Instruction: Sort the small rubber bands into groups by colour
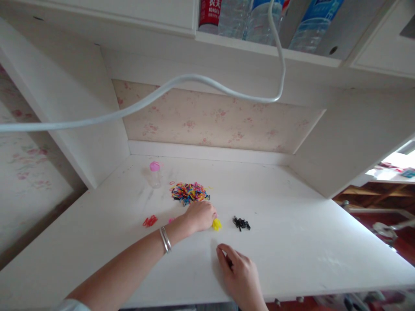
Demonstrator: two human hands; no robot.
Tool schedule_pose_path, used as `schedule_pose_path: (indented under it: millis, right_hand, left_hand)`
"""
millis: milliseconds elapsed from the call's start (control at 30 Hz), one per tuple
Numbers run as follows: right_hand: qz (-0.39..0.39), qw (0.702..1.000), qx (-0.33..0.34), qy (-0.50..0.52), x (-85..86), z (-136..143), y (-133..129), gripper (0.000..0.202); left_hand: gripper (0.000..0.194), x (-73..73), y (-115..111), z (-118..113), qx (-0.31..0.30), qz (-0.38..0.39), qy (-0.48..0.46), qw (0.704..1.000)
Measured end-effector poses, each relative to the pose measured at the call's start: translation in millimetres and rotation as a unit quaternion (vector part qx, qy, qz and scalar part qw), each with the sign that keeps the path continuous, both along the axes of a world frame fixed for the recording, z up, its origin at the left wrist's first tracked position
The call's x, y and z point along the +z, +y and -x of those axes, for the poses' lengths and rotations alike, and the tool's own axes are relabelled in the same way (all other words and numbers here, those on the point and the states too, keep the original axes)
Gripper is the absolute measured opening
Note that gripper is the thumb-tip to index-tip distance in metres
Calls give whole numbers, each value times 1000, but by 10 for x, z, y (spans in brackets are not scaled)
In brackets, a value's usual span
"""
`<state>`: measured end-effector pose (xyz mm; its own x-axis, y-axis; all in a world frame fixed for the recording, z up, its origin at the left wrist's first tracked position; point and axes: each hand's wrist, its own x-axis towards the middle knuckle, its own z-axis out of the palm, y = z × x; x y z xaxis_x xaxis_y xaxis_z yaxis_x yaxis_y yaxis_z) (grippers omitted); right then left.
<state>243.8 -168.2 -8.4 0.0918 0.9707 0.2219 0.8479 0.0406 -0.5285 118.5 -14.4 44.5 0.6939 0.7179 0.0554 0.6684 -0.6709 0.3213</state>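
My left hand (200, 215), with a silver bracelet (165, 239) on the wrist, reaches across the white desk with its fingers closed at a small heap of yellow rubber bands (216, 224). Whatever its fingertips hold is hidden. Nearer the desk's front edge, my right hand (240, 274) is curled, thumb and forefinger together; its contents cannot be made out. Just beyond the left hand lies a large mixed pile of colourful rubber bands (189, 192). Black bands (241, 223) form a heap to the right, red ones (150, 221) to the left. Pink bands (171, 220) show partly behind my left forearm.
A clear bottle with a pink lid (155, 173) stands at the back left of the desk (292, 242). A white cable (194, 77) hangs across the upper view. Overhead, a shelf holds plastic bottles (235, 19). Side panels and a floral back wall (220, 116) enclose the desk.
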Motion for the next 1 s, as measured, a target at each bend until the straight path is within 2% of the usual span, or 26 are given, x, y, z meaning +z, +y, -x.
schedule_pose_path:
  millis: [167,300,367,433,567,667,800,900,1000]
  right_hand:
    - [-1,1000,4,-13,1,8,-7,34]
    - [2,999,3,-40,-2,15,0,34]
    - [9,998,-4,-56,4,21,6,33]
    - [19,997,-9,-70,21,30,13,33]
    - [32,996,-7,-79,55,61,23,33]
    - [39,997,-9,-72,48,97,11,33]
    - [66,998,-13,10,109,69,53,36]
    - [85,992,-3,95,344,-62,286,41]
    - [50,997,-9,62,646,-196,737,44]
  left_hand:
    - [35,177,-118,260,45,-26,-33,998]
    - [34,233,-435,664,100,-24,-110,989]
    - [40,161,-633,880,124,1,-125,984]
    - [43,25,-803,1087,150,42,-139,978]
    - [44,-274,-984,1403,200,160,-204,945]
    - [44,-365,-1008,1490,227,199,-261,917]
    - [45,-328,-1001,1465,223,214,-281,909]
    - [45,-308,-998,1452,222,218,-284,907]
    - [46,-321,-995,1458,233,224,-285,902]
